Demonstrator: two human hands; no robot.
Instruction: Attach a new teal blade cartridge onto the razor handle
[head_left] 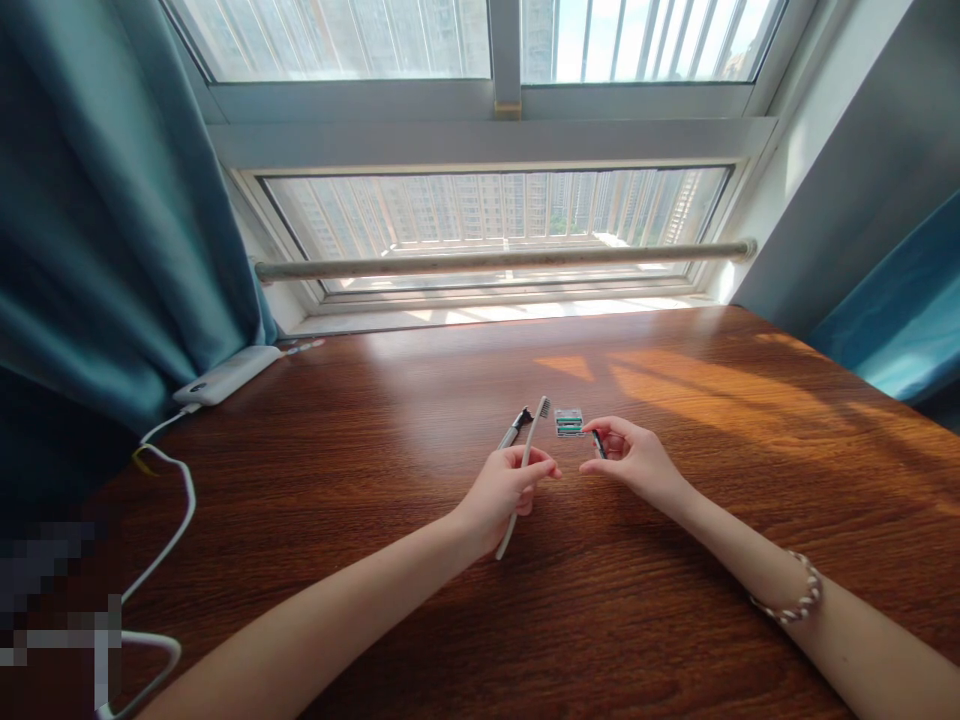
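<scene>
Your left hand is closed around a toothbrush, fingers wrapped over the middle of its pale handle. The brush slants up and away from you, its bristled head above your knuckles and its tail end poking out below your palm, down toward the table. Just left of the brush head, a razor handle with a grey grip and dark tip lies on the wood, its near end hidden behind your fingers.

Your right hand pinches a small dark piece between thumb and fingertips; it is too small to tell what it is. Just beyond those fingertips, a clear cartridge holder with green strips rests on the table, near the brush head. A beaded bracelet circles your right wrist.

At the far left edge, a white power bank lies by the teal curtain, its white cable looping toward you.
</scene>
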